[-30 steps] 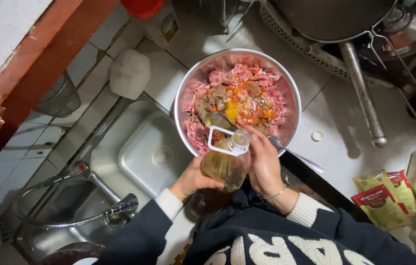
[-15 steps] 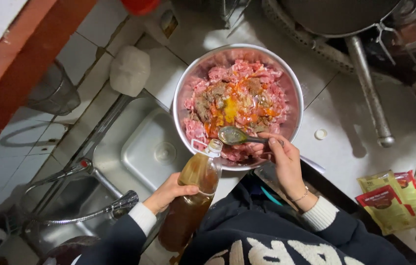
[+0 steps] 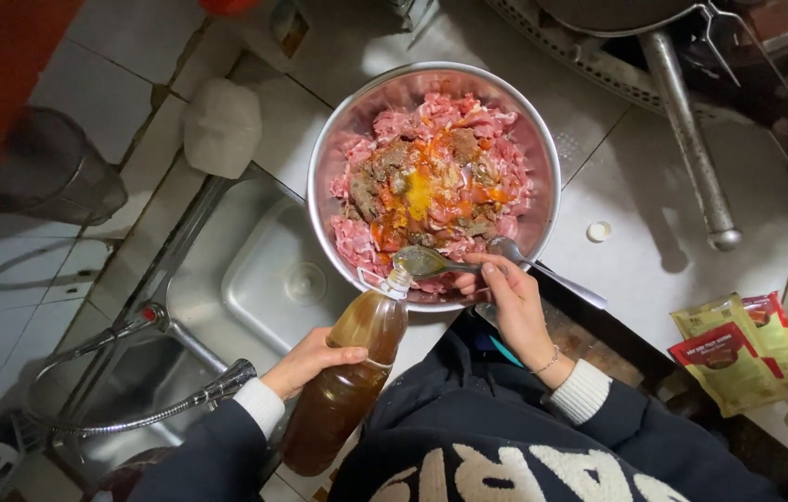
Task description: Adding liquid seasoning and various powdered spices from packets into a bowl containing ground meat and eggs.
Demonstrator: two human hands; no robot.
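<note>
the left hand (image 3: pixel 308 361) is wrapped around the middle of a plastic bottle (image 3: pixel 346 379) of amber liquid, its fingers (image 3: pixel 343 354) clamped on the bottle's side, and the bottle is tilted so that its open neck points up toward the near rim of a metal bowl (image 3: pixel 338 139). the bottle's body hangs over the edge of the tabletop (image 3: pixel 636 279), just in front of the person's dark sweater. the right hand (image 3: pixel 515 302) holds a metal spoon (image 3: pixel 436 263) by its handle, fingers closed on it, with the spoon's bowl level just above the near rim of the metal bowl and right at the bottle's mouth; the spoon looks filled with the same amber liquid. the metal bowl stands on the tabletop and holds pink raw minced meat (image 3: pixel 496 139) topped with brown and orange seasoning and a yellow patch in the middle. left of the bowl lies a steel sink (image 3: pixel 264 270) with a hose tap (image 3: pixel 134 409). a small white cap (image 3: pixel 599 231) lies on the tabletop to the right of the bowl, and two seasoning packets (image 3: pixel 733 349) lie further right. a long pan handle (image 3: pixel 687 130) reaches in from above.
</note>
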